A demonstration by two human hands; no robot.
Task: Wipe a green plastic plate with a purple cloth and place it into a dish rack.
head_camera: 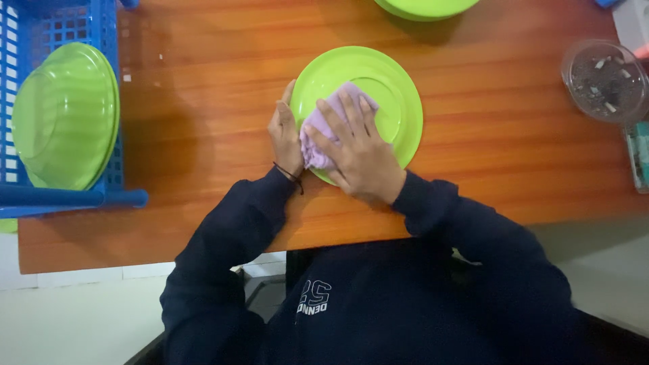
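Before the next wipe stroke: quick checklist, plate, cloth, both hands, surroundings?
1. Green plate flat on the wooden table: ok.
2. Left hand bracing the plate's rim: ok.
3. Right hand pressing the lilac cloth onto the plate: ok.
4. Cloth covers the whole plate: not ok, only the near left part.
5. Plate surface clean: cannot tell.
6. Glass ashtray apart from the plate: ok.

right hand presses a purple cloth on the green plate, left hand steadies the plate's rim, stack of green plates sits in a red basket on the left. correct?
Not quite: the basket is blue, not red, as the head view shows. The rest holds: the right hand presses the purple cloth on the green plate, the left hand steadies its rim, and the plate stack sits in the basket.
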